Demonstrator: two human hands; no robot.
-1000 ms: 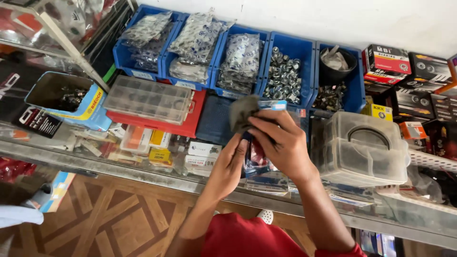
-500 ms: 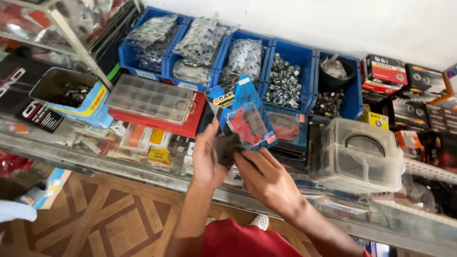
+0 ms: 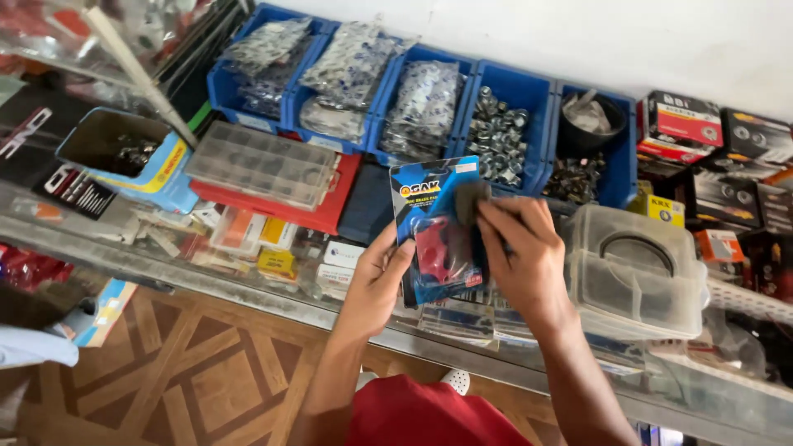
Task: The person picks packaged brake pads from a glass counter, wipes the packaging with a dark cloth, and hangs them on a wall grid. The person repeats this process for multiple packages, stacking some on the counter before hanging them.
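We hold a blue blister pack (image 3: 436, 231) with a red part inside, above the glass worktop (image 3: 248, 281); left hand (image 3: 376, 277) grips its lower edge, right hand (image 3: 520, 256) pinches a dark pad (image 3: 471, 200) at its top; likely light, stiff card, slippery plastic; best held by the edges.

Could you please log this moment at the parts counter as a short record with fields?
left hand: left hand holds the blue blister pack from its left edge
right hand: right hand presses a dark cloth on the pack's upper right
pack contents: red part behind clear plastic
surface: glass counter
behind: blue bins with bagged and loose metal parts
right of hands: clear plastic container
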